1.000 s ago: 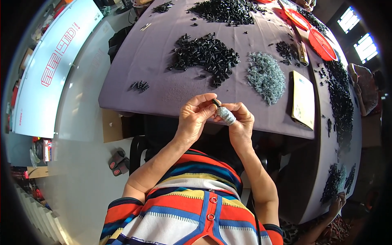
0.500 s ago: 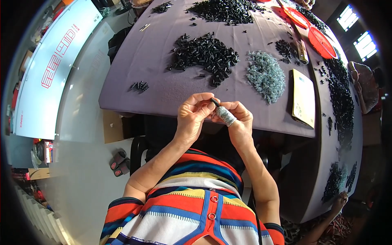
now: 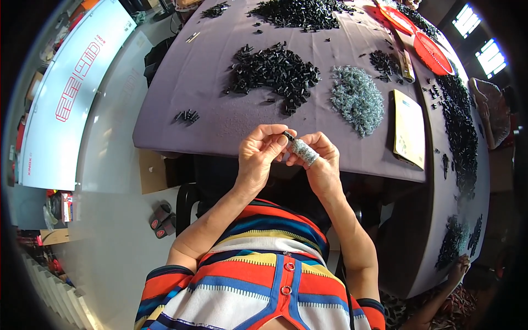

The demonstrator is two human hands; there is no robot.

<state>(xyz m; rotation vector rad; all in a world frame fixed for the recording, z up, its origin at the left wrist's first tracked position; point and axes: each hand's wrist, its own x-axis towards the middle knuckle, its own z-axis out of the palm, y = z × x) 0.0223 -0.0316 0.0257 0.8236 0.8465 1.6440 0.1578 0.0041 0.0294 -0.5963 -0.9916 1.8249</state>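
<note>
My left hand (image 3: 258,157) pinches a small black cylindrical piece (image 3: 288,136) between thumb and forefinger, just above the table's near edge. Close against it, my right hand (image 3: 320,165) is closed, with a grey-white speckled cover (image 3: 306,152) that appears to be over its thumb. The right fingertips meet near the black piece; what they hold, if anything, is hidden. Beyond my hands lies a heap of similar black pieces (image 3: 275,74). To its right is a heap of small clear-grey pieces (image 3: 357,102). A few black pieces (image 3: 187,116) lie apart on the left.
A purple-grey cloth covers the table (image 3: 181,71). A yellowish booklet (image 3: 408,129) lies near its right edge. Red baskets (image 3: 433,53) and more black heaps stand farther off. Another person's hand (image 3: 461,265) is at the lower right. Slippers (image 3: 163,220) lie on the floor.
My right hand has shifted slightly, and its fingers and the speckled cover are turned a little. My left hand keeps its pinch on the black cylindrical piece in nearly the same place.
</note>
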